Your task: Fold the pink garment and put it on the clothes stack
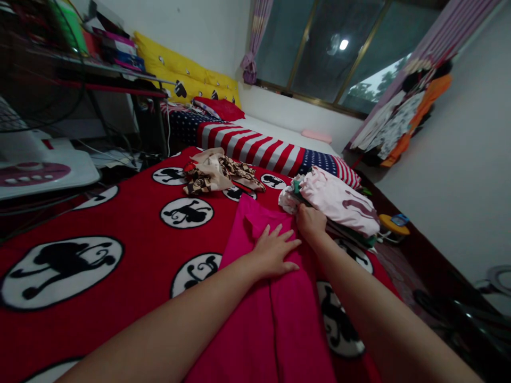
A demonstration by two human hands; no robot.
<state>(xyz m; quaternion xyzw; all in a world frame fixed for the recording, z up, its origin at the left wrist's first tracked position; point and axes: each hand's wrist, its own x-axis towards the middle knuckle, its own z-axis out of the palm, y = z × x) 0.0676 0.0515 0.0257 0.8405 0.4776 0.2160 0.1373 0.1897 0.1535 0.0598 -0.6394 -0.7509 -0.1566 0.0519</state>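
Lying flat, magenta garment (275,319), left hand (275,252) spread open, right hand (310,222) pinching its corner

Both bare forearms reach forward from the lower edge. The left hand (275,251) lies flat, palm down, fingers (288,246) spread. The right hand (310,222) is just beside it, curled closed, knuckles up.

Loud colours all over this bed

Hot pink cloth (275,314) is lying over a red blanket (131,234) showing black figures in white circles; stripes and stars on the quilt (255,143).
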